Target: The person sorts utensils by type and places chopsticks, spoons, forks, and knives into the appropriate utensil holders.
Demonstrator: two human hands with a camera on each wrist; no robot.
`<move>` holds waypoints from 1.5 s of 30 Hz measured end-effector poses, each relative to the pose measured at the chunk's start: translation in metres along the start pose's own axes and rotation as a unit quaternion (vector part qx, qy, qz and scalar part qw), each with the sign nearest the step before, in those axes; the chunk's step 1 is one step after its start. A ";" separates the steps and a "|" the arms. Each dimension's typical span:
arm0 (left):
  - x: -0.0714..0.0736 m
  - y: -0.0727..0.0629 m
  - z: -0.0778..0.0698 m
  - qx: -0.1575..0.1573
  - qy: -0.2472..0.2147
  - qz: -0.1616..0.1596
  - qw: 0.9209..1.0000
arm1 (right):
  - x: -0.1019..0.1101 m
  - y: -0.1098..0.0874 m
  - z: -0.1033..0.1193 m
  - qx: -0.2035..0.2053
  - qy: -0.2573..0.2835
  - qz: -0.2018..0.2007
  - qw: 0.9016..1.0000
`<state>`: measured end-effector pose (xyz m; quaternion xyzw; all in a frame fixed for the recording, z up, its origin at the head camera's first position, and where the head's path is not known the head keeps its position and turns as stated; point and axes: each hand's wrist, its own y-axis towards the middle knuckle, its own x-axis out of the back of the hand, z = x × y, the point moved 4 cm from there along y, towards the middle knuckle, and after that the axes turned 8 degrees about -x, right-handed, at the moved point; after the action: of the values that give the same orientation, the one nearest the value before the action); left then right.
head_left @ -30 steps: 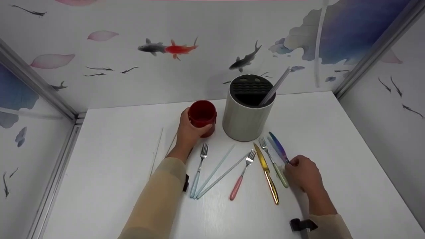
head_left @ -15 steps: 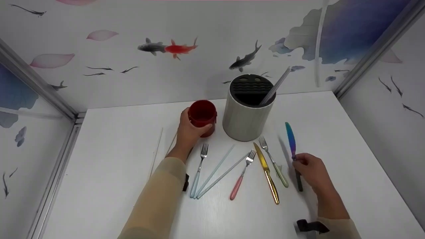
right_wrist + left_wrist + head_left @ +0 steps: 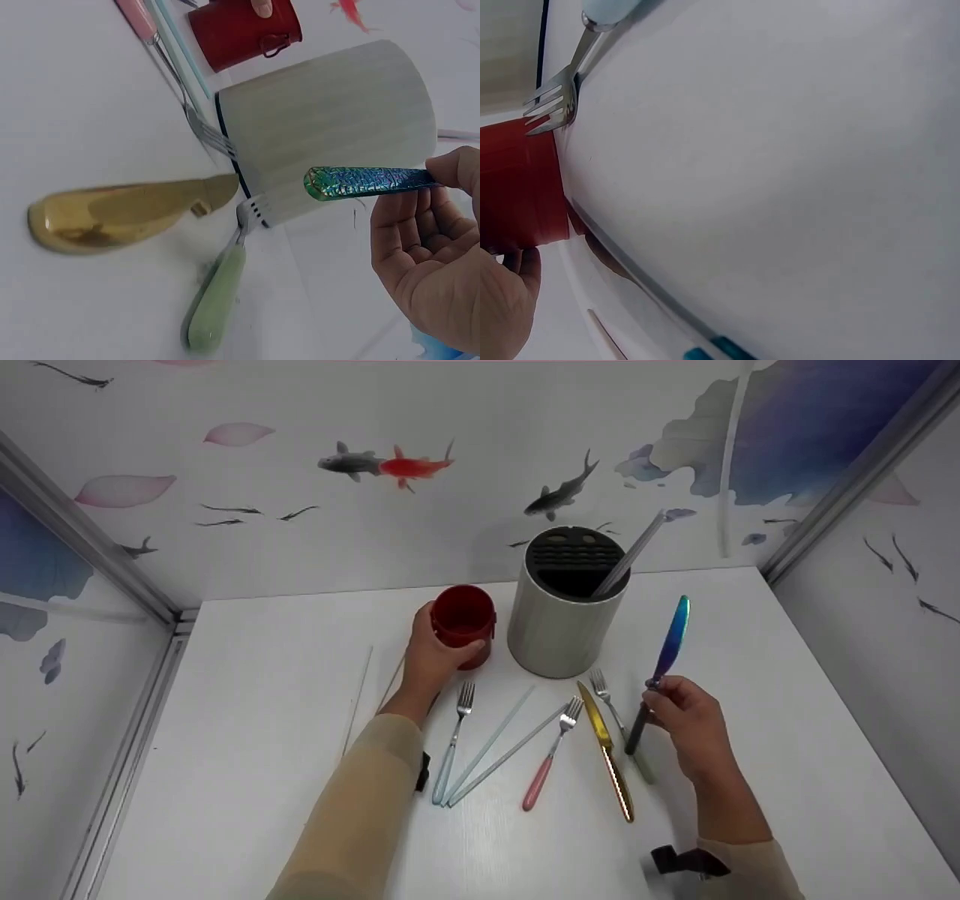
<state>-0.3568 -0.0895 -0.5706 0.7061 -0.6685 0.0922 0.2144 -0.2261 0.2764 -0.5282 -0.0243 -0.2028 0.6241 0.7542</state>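
Both hands are closed on something. Fingers and thumb of the left hand (image 3: 433, 664) curl partway round a red cup (image 3: 463, 619), the thumb across its near side just below the rim and the fingers at its left. Mouth up, the cup stands on the white worktop (image 3: 247, 690); its red inner wall shows, darker towards the bottom.

Thumb and fingers of the right hand (image 3: 690, 724) pinch a rainbow-tinted knife (image 3: 673, 639) near where blade meets handle, blade upward and tilted, the handle end pointing down over the green-handled fork (image 3: 643, 769). From the right wrist the patterned blue-green handle is seen clear of the worktop, with the other fingers loosely bent beneath it.

Just right of the cup, apart from it, stands a pale cylindrical holder (image 3: 559, 641). Its black insert (image 3: 576, 556) has two round holes, a row of ridges and one larger opening; clear straws (image 3: 634, 553) lean out of that opening to the right.

In front of these containers lie a blue-handled fork (image 3: 444, 776), two pale blue straws (image 3: 491, 742), a pink-handled fork (image 3: 538, 785) and a gold knife (image 3: 605, 739).
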 end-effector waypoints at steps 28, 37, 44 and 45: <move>-0.003 -0.003 0.002 -0.001 -0.005 0.010 1.000 | -0.148 0.006 0.100 0.147 0.178 -0.016 0.973; -0.001 -0.002 0.001 -0.002 0.002 0.008 1.000 | -0.171 0.022 0.112 0.187 0.175 -0.062 0.965; 0.001 0.000 0.000 -0.008 0.002 0.006 1.000 | -0.184 0.032 0.110 0.209 0.145 -0.071 0.964; 0.001 0.000 0.000 -0.008 0.001 0.005 1.000 | -0.186 0.034 0.110 0.209 0.144 -0.069 0.965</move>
<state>-0.3562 -0.0905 -0.5701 0.7010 -0.6723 0.0889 0.2207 -0.3202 0.0834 -0.4887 0.0588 0.0415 0.5892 0.8048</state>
